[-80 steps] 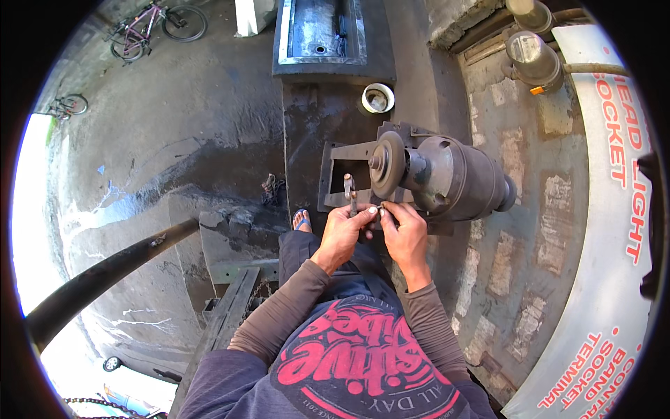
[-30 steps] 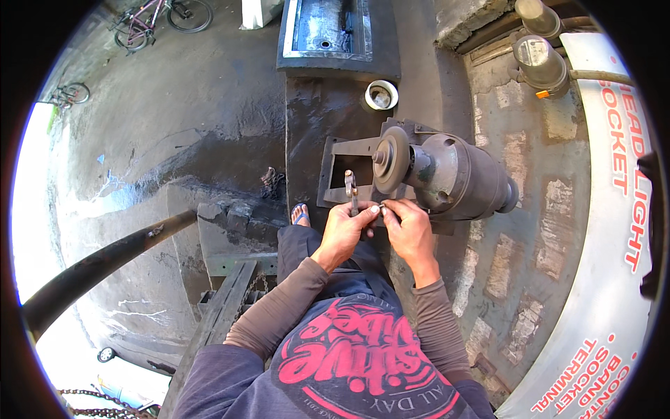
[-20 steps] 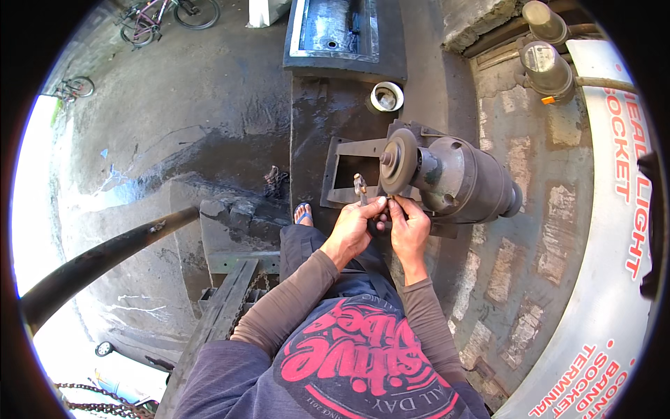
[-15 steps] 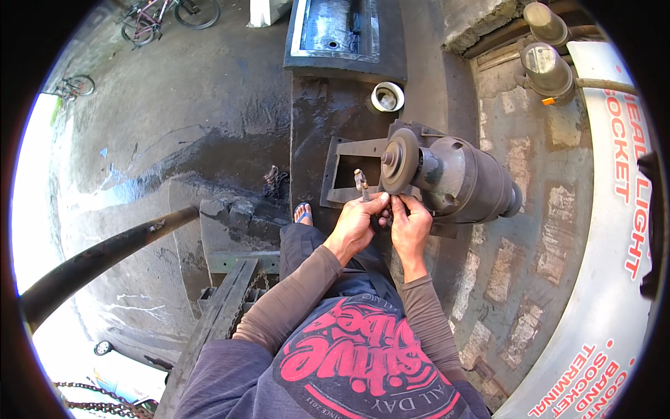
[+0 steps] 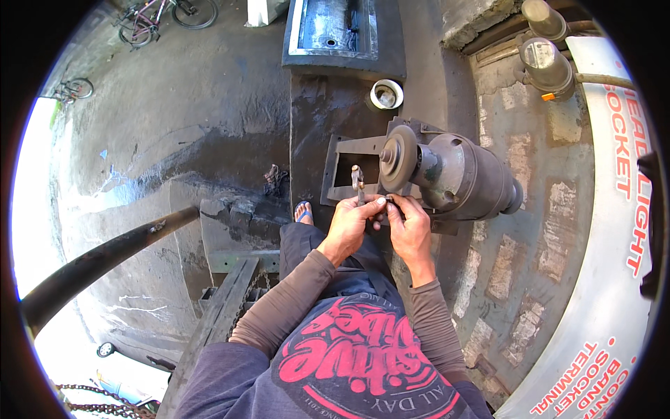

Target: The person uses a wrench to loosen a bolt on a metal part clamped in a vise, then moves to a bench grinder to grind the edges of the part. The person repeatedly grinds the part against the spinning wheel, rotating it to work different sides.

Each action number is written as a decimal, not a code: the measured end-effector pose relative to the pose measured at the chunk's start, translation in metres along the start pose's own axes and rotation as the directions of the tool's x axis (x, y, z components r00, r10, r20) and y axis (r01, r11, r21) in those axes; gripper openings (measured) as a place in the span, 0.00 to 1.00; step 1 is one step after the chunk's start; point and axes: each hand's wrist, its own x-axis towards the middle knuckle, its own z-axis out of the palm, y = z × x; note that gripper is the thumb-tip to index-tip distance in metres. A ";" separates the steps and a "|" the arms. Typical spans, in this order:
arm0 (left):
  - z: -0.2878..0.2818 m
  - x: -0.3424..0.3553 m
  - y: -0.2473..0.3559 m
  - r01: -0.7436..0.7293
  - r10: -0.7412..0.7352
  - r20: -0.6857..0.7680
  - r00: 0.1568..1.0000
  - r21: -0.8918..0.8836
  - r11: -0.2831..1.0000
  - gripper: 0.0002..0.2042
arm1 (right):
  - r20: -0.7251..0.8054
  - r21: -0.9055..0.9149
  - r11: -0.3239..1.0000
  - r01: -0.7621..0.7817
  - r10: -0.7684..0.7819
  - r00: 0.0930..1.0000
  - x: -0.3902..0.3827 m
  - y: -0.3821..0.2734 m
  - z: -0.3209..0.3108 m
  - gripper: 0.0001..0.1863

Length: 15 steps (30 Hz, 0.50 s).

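My left hand (image 5: 352,222) is closed around a slim metal part (image 5: 358,178) with a brassy tip, which sticks up past the fingers; its exact kind is unclear. Thumb and fingers of my right hand (image 5: 410,230) pinch together against the left fingertips. Between the two hands sits a small dark piece, mostly hidden by the fingers. Just beyond them stands a bench grinder, its round grinding wheel (image 5: 399,158) facing left and its dusty motor housing (image 5: 471,174) to the right. Both hands are apart from the wheel.
A metal frame (image 5: 342,146) supports the grinder. Behind it are a white bucket (image 5: 386,94) and a rectangular metal basin (image 5: 333,50). A thick dark pipe (image 5: 112,258) slants in from the left. On the right stand metal cylinders (image 5: 546,66) and a printed white panel (image 5: 593,279).
Both hands have drawn slightly back from the grinding wheel, toward me. The brassy-tipped part has shifted a little left and stands more upright.
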 end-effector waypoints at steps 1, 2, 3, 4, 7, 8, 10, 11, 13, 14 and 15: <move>-0.001 0.002 -0.001 0.017 -0.017 0.009 1.000 -0.048 0.999 0.08 | -0.036 -0.004 0.999 0.042 -0.042 0.998 -0.001 0.005 0.002 0.09; 0.000 0.004 -0.003 0.035 -0.034 0.018 0.999 -0.097 0.995 0.08 | -0.061 0.023 1.000 0.017 -0.015 0.998 -0.001 0.006 0.005 0.09; 0.001 0.006 -0.005 0.053 -0.050 0.028 0.998 -0.145 0.988 0.08 | -0.085 0.051 0.999 -0.008 0.013 0.996 -0.001 0.007 0.008 0.09; 0.002 0.009 -0.006 0.062 -0.057 0.031 0.998 -0.173 0.983 0.08 | -0.108 0.079 0.996 -0.033 0.041 0.993 0.000 0.007 0.010 0.09; 0.004 0.014 -0.006 0.089 -0.085 0.025 0.996 -0.241 0.967 0.07 | -0.110 0.074 0.995 -0.063 0.071 0.991 0.004 0.008 0.014 0.09; 0.004 0.014 -0.006 0.096 -0.095 0.015 0.995 -0.255 0.962 0.07 | -0.111 0.077 0.995 -0.071 0.079 0.991 0.005 0.009 0.015 0.08; 0.006 0.015 -0.006 0.101 -0.100 0.016 0.995 -0.266 0.959 0.07 | -0.115 0.082 0.993 -0.086 0.095 0.989 0.005 0.012 0.015 0.08; 0.005 0.017 -0.006 0.098 -0.095 0.027 0.995 -0.265 0.959 0.07 | -0.095 0.094 0.989 -0.115 0.124 0.988 0.006 0.011 0.014 0.08; 0.004 0.018 -0.007 0.087 -0.083 0.028 0.996 -0.263 0.961 0.07 | -0.055 0.116 0.978 -0.174 0.181 0.982 0.008 0.006 0.012 0.08; 0.005 0.017 -0.008 0.079 -0.077 0.019 0.997 -0.262 0.962 0.07 | -0.046 0.132 0.973 -0.190 0.197 0.979 0.008 0.006 0.011 0.08; 0.006 0.017 -0.009 0.071 -0.071 0.010 0.997 -0.260 0.963 0.07 | -0.037 0.147 0.967 -0.206 0.213 0.976 0.008 0.006 0.011 0.08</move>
